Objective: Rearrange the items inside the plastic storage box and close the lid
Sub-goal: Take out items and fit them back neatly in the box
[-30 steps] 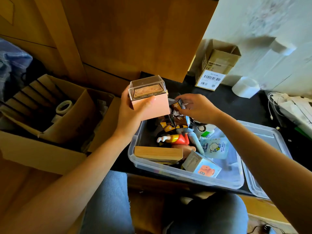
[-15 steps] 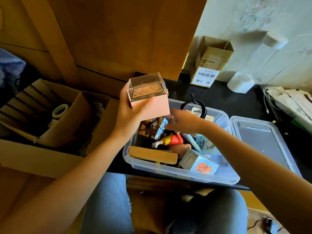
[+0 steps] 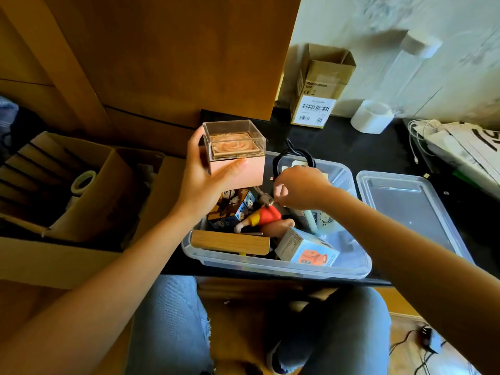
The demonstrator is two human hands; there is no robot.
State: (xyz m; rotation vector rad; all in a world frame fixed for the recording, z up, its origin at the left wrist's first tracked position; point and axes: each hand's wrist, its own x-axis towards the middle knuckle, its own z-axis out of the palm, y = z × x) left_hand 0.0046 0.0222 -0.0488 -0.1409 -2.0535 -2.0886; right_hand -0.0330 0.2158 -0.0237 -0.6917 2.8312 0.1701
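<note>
Your left hand (image 3: 208, 182) grips the pink box (image 3: 236, 161) above the storage box (image 3: 270, 262); your right hand (image 3: 299, 189) pinches a small grey item (image 3: 265, 198); lid (image 3: 405, 209) alongside.

The storage box (image 3: 276, 262) sits on the surface (image 3: 351, 152) at its near edge, right in front of the seated person's knees. Its lid (image 3: 405, 201) lies flat just beside it on the right. Inside the box, a wooden block (image 3: 230, 241) lies along the near left wall, a small carton (image 3: 305, 247) sits to its right, a toy figure (image 3: 259, 216) lies behind them, and a cable (image 3: 293, 158) loops at the far end. The left hand (image 3: 205, 185) holds a gift box (image 3: 234, 152) above the box's far left corner. The right hand (image 3: 300, 188) hovers over the middle. An open cardboard box (image 3: 319, 85) stands by the wall behind, and a bigger cardboard box (image 3: 54, 190) sits to the left.
</note>
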